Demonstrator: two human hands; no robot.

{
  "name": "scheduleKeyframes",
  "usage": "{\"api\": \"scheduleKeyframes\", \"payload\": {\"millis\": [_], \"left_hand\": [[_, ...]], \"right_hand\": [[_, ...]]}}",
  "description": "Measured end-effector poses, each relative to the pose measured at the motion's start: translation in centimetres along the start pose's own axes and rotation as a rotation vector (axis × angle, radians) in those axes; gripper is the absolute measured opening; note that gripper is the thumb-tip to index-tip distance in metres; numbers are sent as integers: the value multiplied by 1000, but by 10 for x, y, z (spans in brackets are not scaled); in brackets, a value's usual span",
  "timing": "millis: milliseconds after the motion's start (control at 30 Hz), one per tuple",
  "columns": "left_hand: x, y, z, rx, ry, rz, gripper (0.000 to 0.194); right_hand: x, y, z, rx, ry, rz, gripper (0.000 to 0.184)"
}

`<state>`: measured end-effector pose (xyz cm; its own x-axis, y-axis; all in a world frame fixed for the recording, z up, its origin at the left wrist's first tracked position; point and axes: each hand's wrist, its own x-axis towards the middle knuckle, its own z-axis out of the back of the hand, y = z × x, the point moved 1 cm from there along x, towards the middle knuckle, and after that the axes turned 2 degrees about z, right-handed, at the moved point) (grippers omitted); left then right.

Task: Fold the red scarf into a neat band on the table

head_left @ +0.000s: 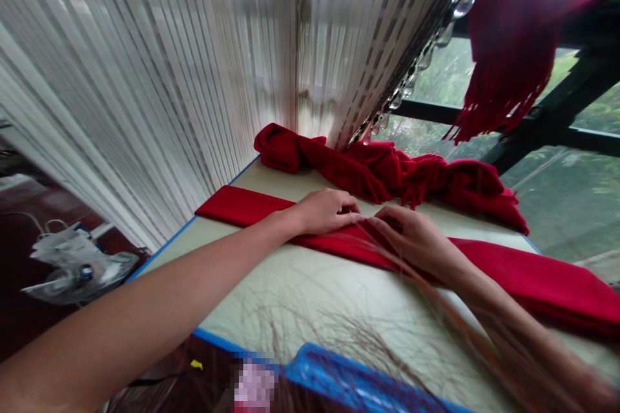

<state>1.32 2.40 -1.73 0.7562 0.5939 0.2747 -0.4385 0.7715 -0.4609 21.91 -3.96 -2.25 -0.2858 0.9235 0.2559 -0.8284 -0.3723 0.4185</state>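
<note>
Left hand (329, 211) and right hand (411, 235) pinch the far edge of folded red cloth (242, 204) running far left to near right.

Plain bright red colours the folded cloth (527, 271) running from mid-view toward 4 o'clock; the crumpled cloth (378, 171), 12 o'clock of it, and the fringed cloth (513, 26) at 2 o'clock are red too. Pale green desk (290, 300), blue-edged; white-and-grey striped curtain (159, 64), 11 o'clock; near-black window frame (537, 122), 3 o'clock; yellow scrap (196, 364), 7 o'clock.
</note>
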Motion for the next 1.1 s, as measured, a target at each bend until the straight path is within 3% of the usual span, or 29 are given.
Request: {"api": "scheduleKeyframes", "payload": {"millis": [1100], "left_hand": [[0,0,1,-12,19,36,21]], "right_hand": [[1,-10,-3,8,26,2,28]]}}
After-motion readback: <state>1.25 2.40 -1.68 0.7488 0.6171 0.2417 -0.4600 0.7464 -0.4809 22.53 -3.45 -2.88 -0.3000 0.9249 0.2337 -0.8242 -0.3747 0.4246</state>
